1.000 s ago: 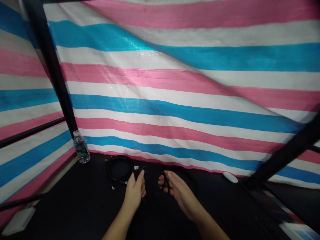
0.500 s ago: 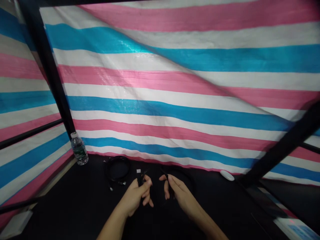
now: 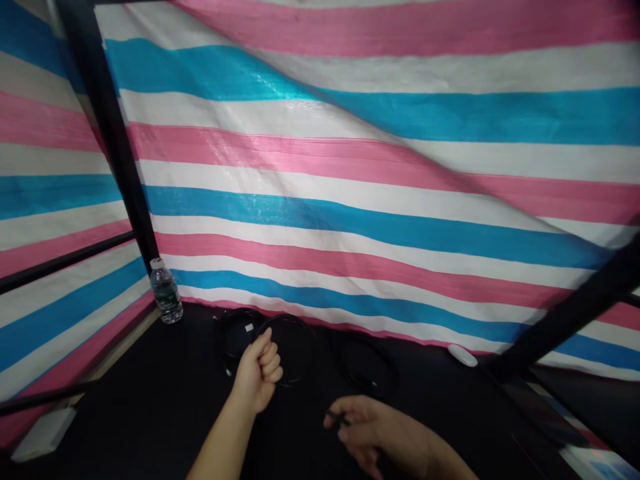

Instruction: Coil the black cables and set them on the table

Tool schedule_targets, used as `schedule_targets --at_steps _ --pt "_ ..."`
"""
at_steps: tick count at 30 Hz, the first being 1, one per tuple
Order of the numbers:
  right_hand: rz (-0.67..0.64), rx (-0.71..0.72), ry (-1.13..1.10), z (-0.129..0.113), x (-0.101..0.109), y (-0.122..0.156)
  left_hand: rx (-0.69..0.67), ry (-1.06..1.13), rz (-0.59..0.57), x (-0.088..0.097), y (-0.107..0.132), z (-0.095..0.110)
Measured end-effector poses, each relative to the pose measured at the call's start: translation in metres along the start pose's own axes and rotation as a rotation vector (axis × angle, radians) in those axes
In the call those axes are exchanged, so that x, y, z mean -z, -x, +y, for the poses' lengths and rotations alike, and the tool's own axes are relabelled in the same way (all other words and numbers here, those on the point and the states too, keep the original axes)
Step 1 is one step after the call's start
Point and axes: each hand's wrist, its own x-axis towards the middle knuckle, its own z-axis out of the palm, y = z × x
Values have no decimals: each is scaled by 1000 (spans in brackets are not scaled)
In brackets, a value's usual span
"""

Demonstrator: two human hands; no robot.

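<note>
My left hand (image 3: 260, 373) is closed around a thin black cable (image 3: 303, 321), whose wide loop hangs out to the right of the fist. A small white tag or plug (image 3: 249, 327) shows just above that hand. Lower and to the right, my right hand (image 3: 375, 423) pinches a short dark strip (image 3: 338, 418) between thumb and fingers; whether it is part of the cable or a separate tie, I cannot tell. A coiled black cable (image 3: 220, 340) with light plug ends lies behind my left hand. Another black coil (image 3: 393, 367) rests beyond my right hand.
A water bottle (image 3: 167, 293) stands in the back left corner of the black table (image 3: 130, 400). A white mouse-like object (image 3: 463, 355) lies at the back right. Striped sheeting (image 3: 350, 200) hangs behind, with black frame posts (image 3: 107, 127) at the sides.
My hands have moved apart: the left went slightly left and turned into a fist, the right came down toward me. A cable loop now spreads beside my left hand. The view has shifted slightly.
</note>
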Motion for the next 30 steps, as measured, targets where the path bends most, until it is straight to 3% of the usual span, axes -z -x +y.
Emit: schedule_targets --at_steps 3,5,9,11,14,17,20,27,30 --pt "50 141 -290 -6 0 3 110 -150 -94 -1 6 1" --pt "97 154 -432 -7 -4 0 143 -185 -115 -2 8 -3" --pt "310 61 -757 0 -10 -3 88 -422 -127 0 9 -12" --pt "331 44 -923 2 -5 1 54 -614 -158 1 10 -13" --pt "327 170 -1030 -1 6 15 29 -770 -222 -3 14 -9" --pt "408 341 -965 -12 4 27 -73 -1029 -288 -12 19 -8" --pt "470 433 -793 -26 -15 28 -127 -1167 -282 -17 20 -17" --pt "417 386 -296 -41 -61 0 -152 -993 -197 -13 13 -41" --pt "459 428 -118 -32 -75 -19 -97 -735 -141 -13 11 -49"
